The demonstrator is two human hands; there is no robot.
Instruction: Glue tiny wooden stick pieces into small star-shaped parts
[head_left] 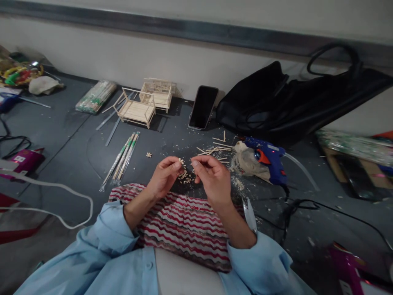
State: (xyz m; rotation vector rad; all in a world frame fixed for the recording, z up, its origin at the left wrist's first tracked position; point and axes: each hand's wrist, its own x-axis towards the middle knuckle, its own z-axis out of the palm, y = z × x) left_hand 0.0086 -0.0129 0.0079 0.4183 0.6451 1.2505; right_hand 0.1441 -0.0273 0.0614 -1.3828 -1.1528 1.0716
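Observation:
Between thumb and index finger, my left hand [166, 175] pinches a small pale wooden flower-like piece [181, 161]. My right hand [212, 177] is closed in a pinch just to the right of it; whatever its fingertips hold is too small to make out. The two hands are a short gap apart, above a scatter of tiny wooden bits [185, 177] on the dark table [166, 143]. A finished-looking small wooden flower [149, 155] lies left of my left hand. Short thin sticks [215, 150] lie beyond my right hand.
A blue glue gun [270, 157] rests at the right, its cable trailing below. Two miniature stick-built pieces of furniture [137, 111], a phone [203, 107] and a black bag [264, 98] stand along the back. Wrapped stick bundles [123, 160] lie left. Striped cloth [184, 229] lies under my forearms.

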